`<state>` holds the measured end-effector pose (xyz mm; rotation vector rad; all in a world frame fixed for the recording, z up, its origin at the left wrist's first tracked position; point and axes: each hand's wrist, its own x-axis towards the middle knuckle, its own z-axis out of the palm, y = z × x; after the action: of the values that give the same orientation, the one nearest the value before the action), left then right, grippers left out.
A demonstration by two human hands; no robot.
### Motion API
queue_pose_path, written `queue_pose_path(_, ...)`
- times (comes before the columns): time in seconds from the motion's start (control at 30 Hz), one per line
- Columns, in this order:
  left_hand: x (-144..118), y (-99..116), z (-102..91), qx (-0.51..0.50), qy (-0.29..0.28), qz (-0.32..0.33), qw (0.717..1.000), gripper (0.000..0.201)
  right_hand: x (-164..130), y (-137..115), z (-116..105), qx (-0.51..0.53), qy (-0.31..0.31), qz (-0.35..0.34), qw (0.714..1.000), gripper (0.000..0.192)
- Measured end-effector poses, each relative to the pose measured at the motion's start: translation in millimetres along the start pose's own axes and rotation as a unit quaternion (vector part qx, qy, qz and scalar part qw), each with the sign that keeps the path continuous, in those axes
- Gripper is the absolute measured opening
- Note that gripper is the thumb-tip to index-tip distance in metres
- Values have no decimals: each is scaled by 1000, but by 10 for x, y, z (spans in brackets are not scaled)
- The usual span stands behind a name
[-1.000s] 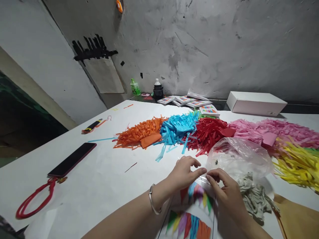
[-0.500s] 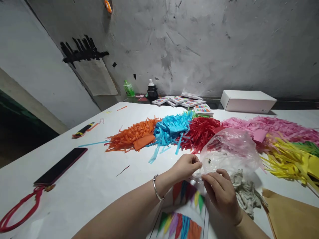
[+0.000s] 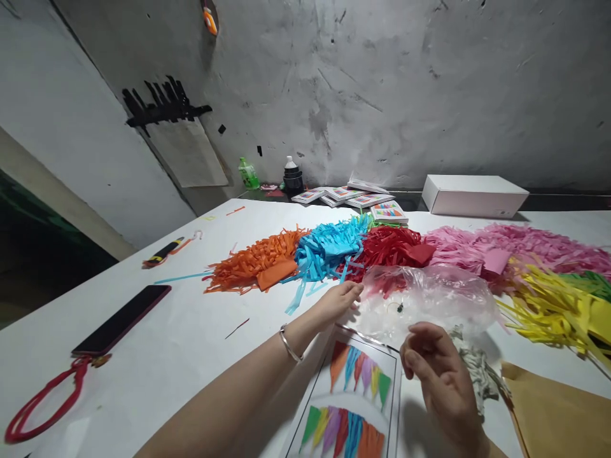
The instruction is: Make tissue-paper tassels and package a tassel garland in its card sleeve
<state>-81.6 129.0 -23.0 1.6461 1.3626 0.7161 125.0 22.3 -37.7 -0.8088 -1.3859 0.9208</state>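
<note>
A clear plastic bag [image 3: 429, 305] lies flattened on the table, with a small dark speck on it. My left hand [image 3: 341, 300], a silver bangle on its wrist, reaches to the bag's left edge with loosely bent fingers and nothing visibly gripped. To the right, my right hand [image 3: 442, 375] is raised, palm turned partly up and fingers loosely curled apart, holding nothing. Between my forearms lies a flat white pack [image 3: 351, 397] printed with rows of coloured tassels; its top edge looks shiny. A crumpled grey cloth [image 3: 477, 369] is partly behind my right hand.
Piles of orange [image 3: 260, 261], blue [image 3: 329, 248], red [image 3: 394, 248], pink [image 3: 529, 245] and yellow [image 3: 548, 305] tassels spread across the table. Behind are several printed packs [image 3: 367, 200] and a white box [image 3: 472, 194]. A phone [image 3: 121, 318] lies left, a brown envelope [image 3: 558, 407] right.
Both hands have come off the plastic bag and moved apart, the left leftward and the right turning palm up. The bag has sunk flatter, and more of the printed pack shows.
</note>
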Motion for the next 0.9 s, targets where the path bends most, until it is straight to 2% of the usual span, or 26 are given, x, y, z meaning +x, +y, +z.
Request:
queue_pose_path(0.07, -186, -47, -103, 29, 3, -3, 1000, 49, 31, 1, -11, 50, -18, 42, 998, 33)
queue_pose_path(0.1, -302, -73, -144, 44, 0, -4, 999, 48, 41, 1, -23, 42, -37, 52, 997, 42)
queue_pose_path(0.2, -661, -138, -206, 81, -43, 8, 996, 50, 29, 15, -94, -90, -104, 68, 988, 68)
queue_pose_path(0.27, -839, -163, -197, 101, -71, 26, 992, 56, -22, 59, -162, -216, -140, 38, 966, 81)
queue_pose_path(0.33, -933, -181, -163, 105, -80, 32, 991, 61, -112, 133, -227, -325, -158, -24, 932, 90)
queue_pose_path(0.4, -958, -203, -122, 86, -80, 21, 993, 61, -233, 211, -268, -397, -161, -75, 901, 96)
queue_pose_path(0.47, -955, -231, -86, 58, -89, 13, 994, 59, -366, 256, -279, -434, -148, -91, 884, 97)
queue_pose_path(0.57, -977, -272, -50, 19, -96, 29, 995, 56, -534, 220, -262, -434, -119, -76, 890, 94)
queue_pose_path(0.67, -1064, -279, -17, -14, -95, 61, 994, 49, -636, 112, -244, -393, -123, -38, 911, 91)
queue_pose_path(0.77, -1182, -240, 41, -80, -103, 62, 989, 49, -692, 39, -229, -351, -114, -5, 929, 84)
queue_pose_path(0.9, -1305, -135, 127, -156, -58, 61, 984, 41, -703, -16, -230, -311, -96, 12, 946, 75)
